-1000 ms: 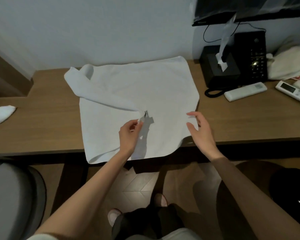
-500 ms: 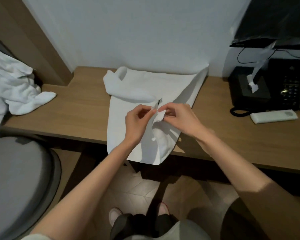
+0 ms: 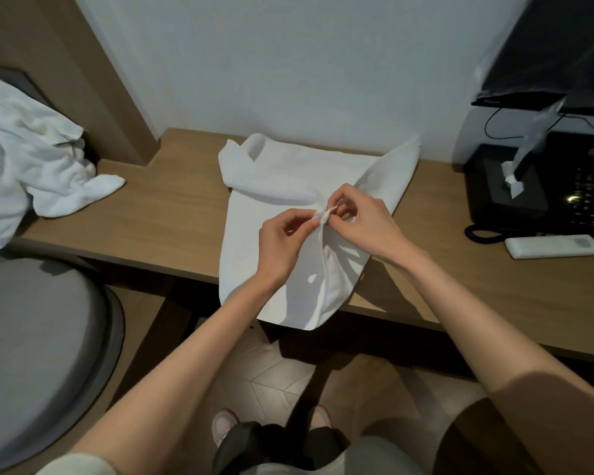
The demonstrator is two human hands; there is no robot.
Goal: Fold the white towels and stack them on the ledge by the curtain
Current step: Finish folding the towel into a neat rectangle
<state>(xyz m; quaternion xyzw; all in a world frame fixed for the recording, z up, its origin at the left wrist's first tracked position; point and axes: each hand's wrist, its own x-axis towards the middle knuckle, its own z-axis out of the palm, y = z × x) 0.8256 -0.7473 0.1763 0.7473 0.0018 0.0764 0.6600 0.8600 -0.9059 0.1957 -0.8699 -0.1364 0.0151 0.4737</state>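
Note:
A white towel (image 3: pixel 282 180) lies on the wooden desk (image 3: pixel 172 214), its near end hanging over the front edge. Both side corners are drawn in to the middle. My left hand (image 3: pixel 282 241) pinches one corner and my right hand (image 3: pixel 360 217) pinches the other, fingertips touching above the cloth. The far left corner is rolled over. A heap of unfolded white towels (image 3: pixel 31 156) sits at the left end of the desk.
A black tissue box (image 3: pixel 501 186) and a black phone (image 3: pixel 580 186) stand at the right, with a white remote (image 3: pixel 552 246) in front. A dark screen (image 3: pixel 556 53) hangs above. A grey round seat (image 3: pixel 35 358) is at my lower left.
My right hand took the right corner of the towel and brought it to the middle beside the left hand's corner. The view swung left, showing the towel heap.

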